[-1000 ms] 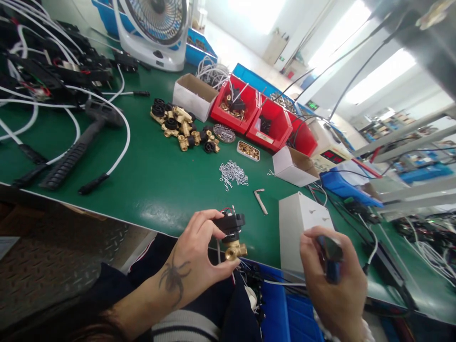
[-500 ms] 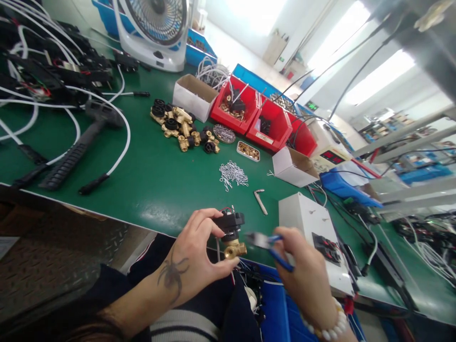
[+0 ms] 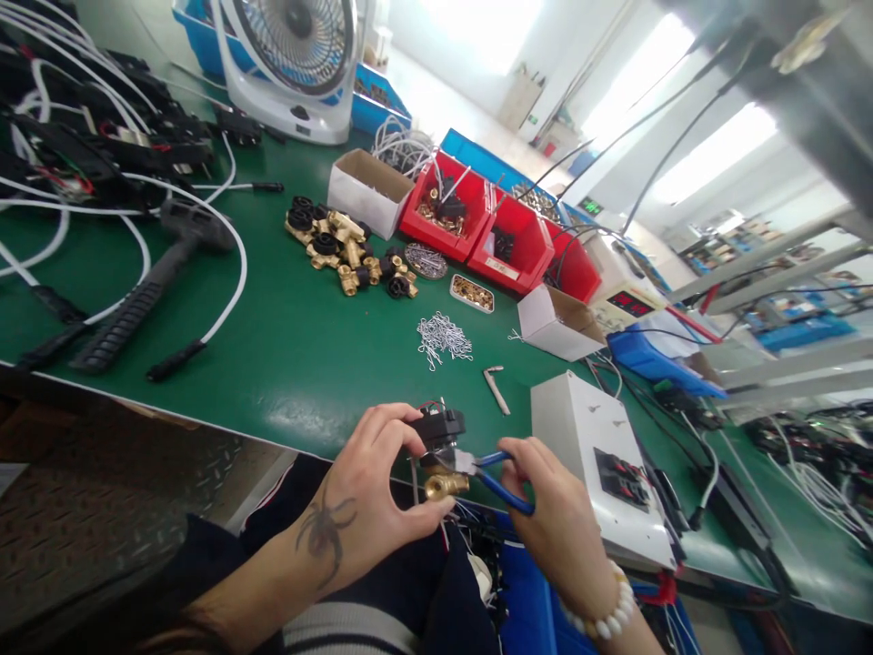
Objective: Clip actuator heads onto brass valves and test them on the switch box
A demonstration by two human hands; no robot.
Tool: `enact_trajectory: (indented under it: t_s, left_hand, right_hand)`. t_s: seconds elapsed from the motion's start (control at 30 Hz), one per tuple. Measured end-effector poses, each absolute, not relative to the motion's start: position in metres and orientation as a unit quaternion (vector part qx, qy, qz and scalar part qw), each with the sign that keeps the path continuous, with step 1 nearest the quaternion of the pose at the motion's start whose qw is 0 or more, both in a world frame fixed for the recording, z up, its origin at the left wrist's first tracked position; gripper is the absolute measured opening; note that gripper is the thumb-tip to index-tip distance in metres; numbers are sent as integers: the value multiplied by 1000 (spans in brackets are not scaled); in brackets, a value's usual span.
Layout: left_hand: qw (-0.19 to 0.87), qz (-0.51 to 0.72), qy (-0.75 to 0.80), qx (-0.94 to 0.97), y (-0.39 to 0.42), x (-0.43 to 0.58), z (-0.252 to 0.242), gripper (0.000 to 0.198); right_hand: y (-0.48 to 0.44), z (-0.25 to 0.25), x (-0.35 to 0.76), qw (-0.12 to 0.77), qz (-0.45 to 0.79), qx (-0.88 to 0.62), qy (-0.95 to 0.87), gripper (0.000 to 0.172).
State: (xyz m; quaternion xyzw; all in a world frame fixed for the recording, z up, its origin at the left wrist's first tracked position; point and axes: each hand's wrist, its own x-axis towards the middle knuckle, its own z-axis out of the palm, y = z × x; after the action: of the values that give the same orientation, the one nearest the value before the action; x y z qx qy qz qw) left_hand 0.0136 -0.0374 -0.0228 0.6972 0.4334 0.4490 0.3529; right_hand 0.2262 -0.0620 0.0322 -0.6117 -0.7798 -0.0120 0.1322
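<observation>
My left hand grips a brass valve with a black housing on top, thumb below and fingers at the housing. It is held just over the table's front edge. In my right hand are blue-handled pliers, handles apart. Their jaws lie across the valve's neck, between the brass body and the black housing. Whether the jaws touch or pinch anything there I cannot tell. Beyond the hands lie a heap of small metal clip pins and a bent metal rod.
Brass fittings with black caps are piled behind the pins, near red bins and a small tray of brass parts. A hammer and white cables lie left. A grey box stands close right of my right hand.
My right hand has moved left, bringing the pliers from beside the valve onto its neck. The pliers' handles now show spread apart. My left hand keeps its hold on the valve.
</observation>
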Motion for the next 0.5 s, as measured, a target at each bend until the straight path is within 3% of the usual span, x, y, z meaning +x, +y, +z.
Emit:
enact_trajectory:
  t_s: [0.1, 0.23, 0.37, 0.5]
  left_hand:
    - [361, 453, 428, 693, -37, 14, -23, 39]
    - [366, 452, 427, 693, -37, 14, -24, 42]
    - [365, 458, 428, 688, -38, 11, -25, 43]
    - [336, 470, 447, 682, -38, 6, -24, 43]
  right_hand:
    - [-62, 32, 224, 201, -32, -635, -745, 13]
    - [-64, 23, 219, 132, 2, -624, -770, 22]
    - [-67, 4, 219, 166, 81, -680, -710, 15]
    - [-67, -15, 230, 149, -13, -709, -689, 54]
